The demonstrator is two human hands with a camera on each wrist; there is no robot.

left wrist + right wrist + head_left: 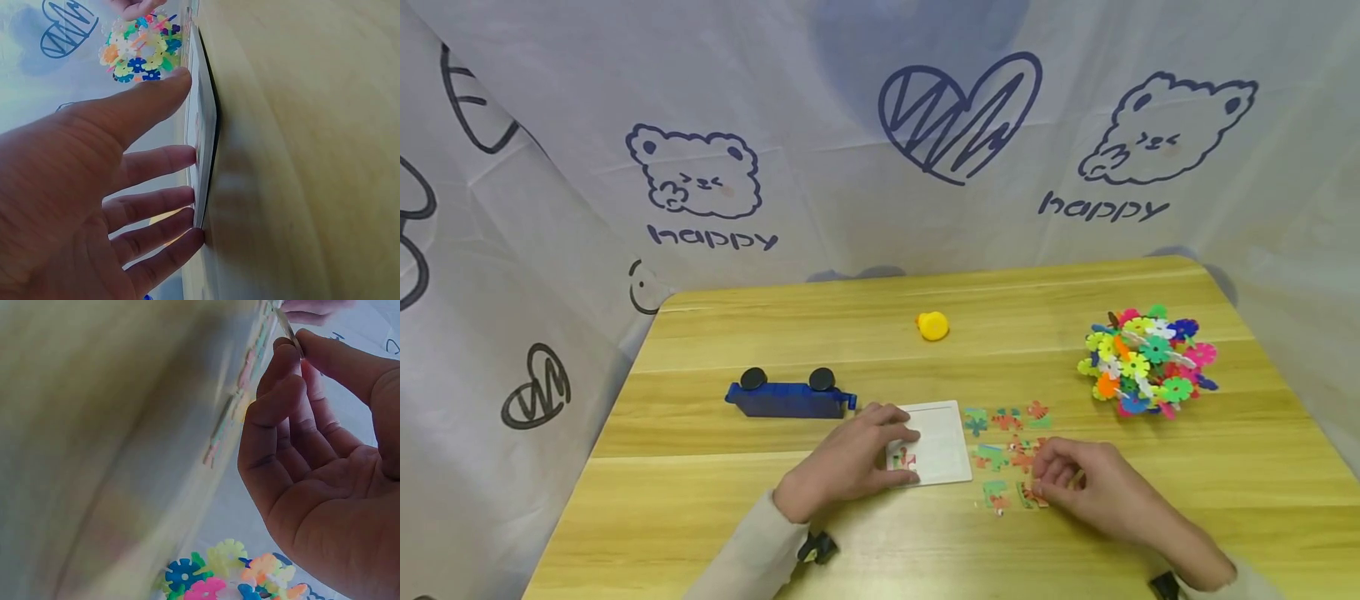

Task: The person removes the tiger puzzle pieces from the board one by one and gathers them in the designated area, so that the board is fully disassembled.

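Observation:
A white puzzle tray (pixel 942 446) lies flat on the table, with one jigsaw piece (pixel 904 458) in its lower left corner. My left hand (pixel 857 454) rests on the tray's left side, its fingers spread and touching the rim. Between thumb and index finger my right hand (pixel 1093 483) pinches a jigsaw piece (pixel 287 330), seen edge-on in the right wrist view and lifted off the table. Several loose green and orange pieces (pixel 992 456) lie right of the tray, just left of the right hand.
A blue toy car (pixel 790 400) lies on its side at the left, black wheels facing back. Toward the table's back sits a yellow toy (pixel 933 326). A cluster of colourful flower-shaped discs (pixel 1150 362) stands at the right. Printed white cloth (pixel 850 208) hangs behind the table.

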